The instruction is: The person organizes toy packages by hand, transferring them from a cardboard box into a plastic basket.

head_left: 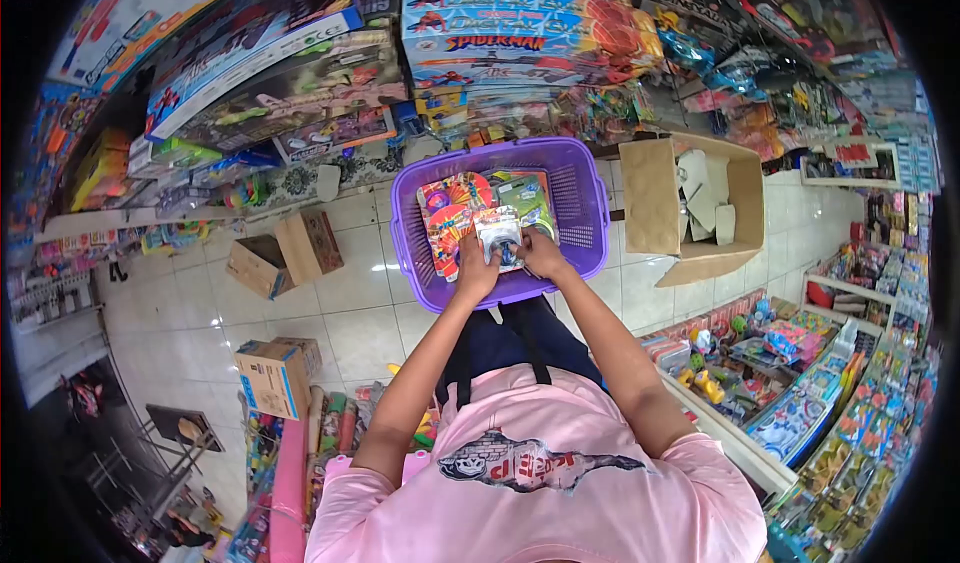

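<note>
A purple plastic basket (pixel 402 233) stands before me with carded toy packs lying in it. My left hand (pixel 478 271) and my right hand (pixel 542 257) are both closed on a small carded toy pack (pixel 498 227) with a white backing and a dark blue item at its lower part. The thumbs meet near that item. Under and left of it lie red and yellow toy packs (pixel 447 221). A green toy pack (pixel 525 193) lies behind it to the right. The fingertips behind the held pack are hidden.
An open cardboard carton (pixel 650 188) with pale pieces of card stands right of the basket. Smaller cardboard boxes (pixel 308 246) lie on the tiled floor (pixel 365 303) at left. Shelves of boxed toys (pixel 500 38) run along the back, and a toy display (pixel 740 383) fills the right.
</note>
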`<state>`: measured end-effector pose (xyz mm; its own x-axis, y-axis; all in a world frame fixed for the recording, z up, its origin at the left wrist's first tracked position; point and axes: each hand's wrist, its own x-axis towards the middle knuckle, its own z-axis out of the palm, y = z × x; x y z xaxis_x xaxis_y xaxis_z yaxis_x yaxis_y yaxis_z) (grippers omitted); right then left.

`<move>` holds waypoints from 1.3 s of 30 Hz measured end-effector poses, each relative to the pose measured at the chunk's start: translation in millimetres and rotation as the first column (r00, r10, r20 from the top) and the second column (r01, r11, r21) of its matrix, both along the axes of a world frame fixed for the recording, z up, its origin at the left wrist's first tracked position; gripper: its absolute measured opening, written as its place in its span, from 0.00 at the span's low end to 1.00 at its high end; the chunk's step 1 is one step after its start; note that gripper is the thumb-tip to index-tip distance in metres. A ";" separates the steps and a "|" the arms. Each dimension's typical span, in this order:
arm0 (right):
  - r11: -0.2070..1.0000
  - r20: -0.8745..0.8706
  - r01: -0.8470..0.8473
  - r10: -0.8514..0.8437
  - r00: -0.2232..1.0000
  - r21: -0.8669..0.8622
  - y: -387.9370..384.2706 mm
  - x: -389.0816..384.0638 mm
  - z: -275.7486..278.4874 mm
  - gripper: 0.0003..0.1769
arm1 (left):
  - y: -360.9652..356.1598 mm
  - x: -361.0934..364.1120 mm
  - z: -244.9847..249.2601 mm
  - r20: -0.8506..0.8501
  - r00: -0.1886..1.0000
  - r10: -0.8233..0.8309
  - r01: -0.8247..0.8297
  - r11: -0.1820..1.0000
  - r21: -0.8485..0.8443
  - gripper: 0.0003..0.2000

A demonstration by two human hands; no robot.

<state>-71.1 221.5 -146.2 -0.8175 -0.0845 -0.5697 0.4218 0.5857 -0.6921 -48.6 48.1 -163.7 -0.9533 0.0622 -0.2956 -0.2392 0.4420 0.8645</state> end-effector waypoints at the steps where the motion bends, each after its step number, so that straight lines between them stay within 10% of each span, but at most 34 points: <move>1: 0.994 0.014 -0.005 0.004 1.000 0.108 -0.3 1.8 -5.2 0.28 | 2.8 4.8 3.5 -0.021 1.000 -0.017 0.014 0.993 -0.118 0.31; 11: 0.992 -0.333 0.047 -0.004 0.943 0.121 31.8 38.1 46.5 0.16 | 19.4 24.4 76.7 -0.185 0.952 -0.242 0.189 0.945 -0.267 0.21; 13: 0.946 -0.554 0.285 -0.322 0.768 -0.156 49.5 57.8 64.7 0.10 | 37.3 30.6 90.3 -0.102 0.953 -0.286 0.302 0.929 0.213 0.17; 19: 0.819 -0.711 0.570 -0.437 0.551 -0.062 133.8 166.5 61.4 0.08 | 105.1 80.2 34.9 0.021 0.828 -0.561 0.535 0.799 0.276 0.13; 25: 0.857 0.110 0.420 -0.468 0.877 0.301 229.7 333.5 -100.3 0.21 | 77.9 121.5 -101.5 0.374 0.857 -0.355 0.409 0.910 -0.072 0.17; 27: 0.822 0.108 0.430 -0.499 0.860 0.373 248.0 395.1 -141.9 0.21 | 25.7 134.6 -158.8 0.551 0.739 -0.387 0.635 0.673 -0.379 0.16; 29: 0.761 0.184 0.545 -0.627 0.757 0.352 261.1 451.1 -163.5 0.20 | 2.6 160.3 -137.5 0.747 0.652 -0.131 0.547 0.764 -0.343 0.18; 30: 0.742 0.179 0.570 -0.651 0.737 0.353 263.6 487.0 -194.5 0.20 | -30.9 160.2 -177.9 0.910 0.400 -0.110 0.591 0.790 -0.164 0.19; 32: 0.609 0.186 0.741 -0.793 0.580 0.283 266.9 545.7 -262.8 0.22 | -5.4 165.2 -93.1 0.925 0.356 -0.132 0.740 0.644 -0.192 0.19; 35: 0.549 0.410 0.734 -0.824 0.392 0.400 284.7 552.6 -146.1 0.24 | 21.9 163.5 -73.2 0.883 0.405 -0.236 0.749 0.641 -0.172 0.19; 37: 0.504 0.388 0.736 -0.854 0.346 0.453 292.2 588.6 -182.0 0.25 | 51.6 148.2 -84.3 0.850 0.396 -0.349 0.811 0.567 -0.145 0.19; 39: 0.814 0.443 0.470 -0.581 0.683 0.341 296.4 581.4 -130.5 0.25 | 81.3 134.3 -102.2 0.795 0.415 -0.444 0.835 0.533 -0.138 0.18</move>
